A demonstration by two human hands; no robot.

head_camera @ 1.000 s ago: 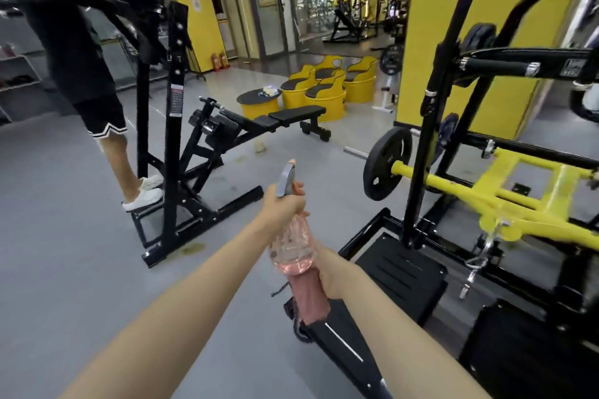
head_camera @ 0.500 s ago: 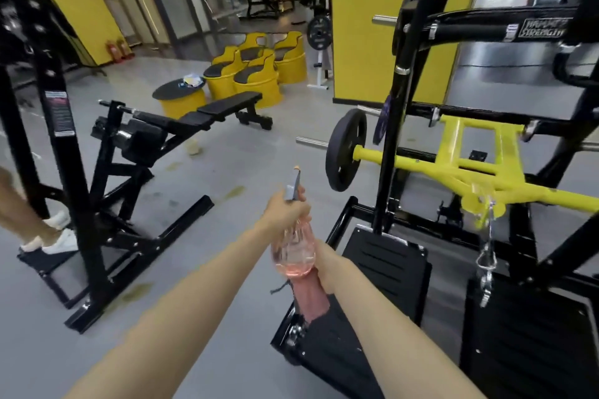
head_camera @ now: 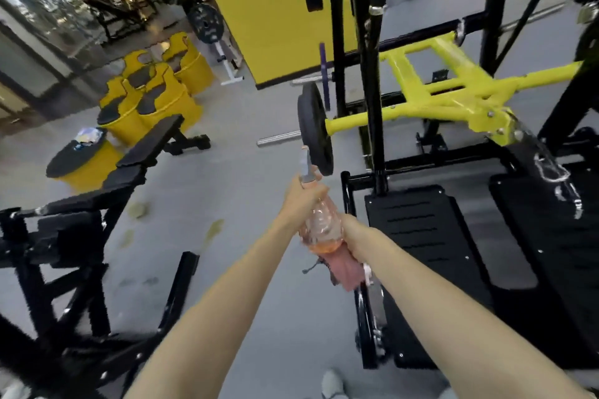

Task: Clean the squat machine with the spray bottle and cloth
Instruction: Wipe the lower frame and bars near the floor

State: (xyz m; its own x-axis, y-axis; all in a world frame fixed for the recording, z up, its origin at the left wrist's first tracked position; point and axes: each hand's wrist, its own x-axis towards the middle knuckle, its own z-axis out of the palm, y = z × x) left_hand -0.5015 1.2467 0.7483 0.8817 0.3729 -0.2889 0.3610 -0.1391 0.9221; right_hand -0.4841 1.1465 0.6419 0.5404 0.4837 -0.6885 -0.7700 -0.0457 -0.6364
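A grey gym floor runs past a yellow wall, yellow barrel seats and a black bench to the squat machine with its black footplates. Before it, the left hand grips the spray bottle at the neck, and the right hand clasps its base, a pink cloth hanging beneath. The right fingers are hidden behind the bottle, and the machine's top is cut off.

A gym: weight plates, bench, squat machine.
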